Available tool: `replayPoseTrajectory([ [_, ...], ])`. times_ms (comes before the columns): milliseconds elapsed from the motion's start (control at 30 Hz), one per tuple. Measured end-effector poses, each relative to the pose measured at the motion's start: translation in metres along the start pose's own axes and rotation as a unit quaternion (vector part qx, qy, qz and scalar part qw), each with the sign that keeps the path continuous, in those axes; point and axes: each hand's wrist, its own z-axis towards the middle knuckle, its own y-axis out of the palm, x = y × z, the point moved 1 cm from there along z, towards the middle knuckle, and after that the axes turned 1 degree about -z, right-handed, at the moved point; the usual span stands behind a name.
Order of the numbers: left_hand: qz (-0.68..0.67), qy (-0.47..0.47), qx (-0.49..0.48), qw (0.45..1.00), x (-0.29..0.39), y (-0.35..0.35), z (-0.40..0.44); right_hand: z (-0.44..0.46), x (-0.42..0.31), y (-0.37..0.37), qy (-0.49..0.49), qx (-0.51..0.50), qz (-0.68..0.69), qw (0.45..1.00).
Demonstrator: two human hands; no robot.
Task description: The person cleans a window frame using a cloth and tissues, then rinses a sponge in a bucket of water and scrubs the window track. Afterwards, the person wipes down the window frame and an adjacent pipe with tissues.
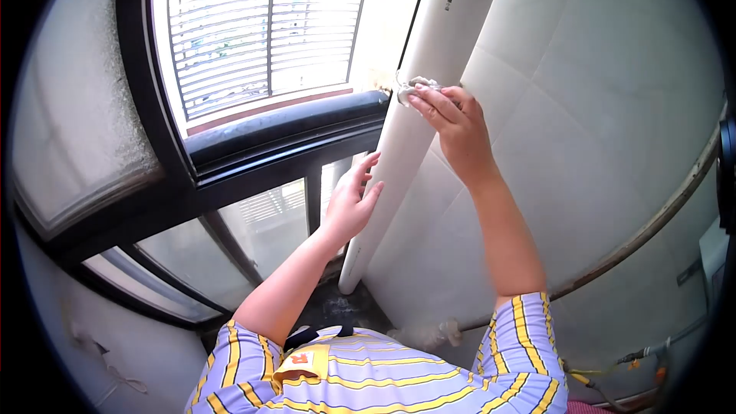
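Note:
A white plastic pipe (418, 119) with printed lettering runs up the corner between the window and the tiled wall. My right hand (458, 123) is closed on a crumpled whitish cloth (418, 88) and presses it against the pipe's upper part. Lower down, my left hand (358, 195) lies at the pipe's left side with its fingers apart. Nothing shows in that hand, and its fingertips are at or close to the pipe.
Left of the pipe is a dark-framed window (287, 138) with a slatted grille (268, 31) outside. Pale wall tiles (583, 107) fill the right side. A dark edge strip (636, 241) crosses these tiles. Cables (644, 353) hang at lower right.

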Motion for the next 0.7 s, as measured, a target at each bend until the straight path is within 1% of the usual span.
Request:
replayPoseTrajectory([
  [67,0.007,0.021,-0.001,1.000,0.001,0.001,0.017,0.005,0.014,-0.002,0.019,-0.024,0.006,1.000],
  [133,0.031,0.047,0.012,0.998,-0.001,0.002,0.033,0.012,0.016,-0.002,0.015,-0.044,-0.013,0.999],
  [167,0.045,0.036,-0.001,0.998,-0.006,0.004,0.042,0.018,0.011,-0.003,0.012,-0.048,-0.023,0.999],
  [267,0.100,0.060,0.034,0.993,-0.013,0.023,0.065,0.038,-0.010,0.024,0.012,-0.065,-0.083,0.994],
  [300,0.085,0.047,0.020,0.995,-0.012,0.026,0.072,0.043,-0.019,0.038,0.016,-0.073,-0.109,0.991],
  [333,0.096,0.069,0.019,0.993,-0.022,0.034,0.079,0.042,-0.026,0.057,0.006,-0.128,-0.182,0.975],
  [367,0.107,0.092,0.019,0.990,-0.042,0.046,0.091,0.045,-0.032,0.074,0.001,-0.222,-0.230,0.948],
  [400,0.094,0.068,-0.027,0.993,-0.017,0.043,0.098,0.049,-0.035,0.083,-0.003,-0.314,-0.276,0.908],
  [433,0.084,0.042,-0.073,0.993,0.009,0.039,0.105,0.051,-0.039,0.083,-0.014,-0.344,-0.288,0.894],
  [467,0.099,0.039,-0.073,0.992,0.007,0.042,0.111,0.050,-0.043,0.079,-0.025,-0.373,-0.301,0.877],
  [533,0.130,0.030,-0.069,0.989,-0.003,0.042,0.114,0.037,-0.036,0.076,-0.030,-0.289,-0.277,0.916],
  [600,0.122,0.065,-0.022,0.990,-0.021,0.044,0.109,0.019,-0.026,0.070,-0.042,-0.213,-0.232,0.948],
  [667,0.127,0.105,0.013,0.986,-0.029,0.043,0.104,0.017,-0.020,0.045,-0.019,-0.159,-0.145,0.976],
  [700,0.171,0.080,-0.012,0.982,-0.029,0.042,0.104,0.010,-0.015,0.038,-0.006,-0.133,-0.089,0.987],
])
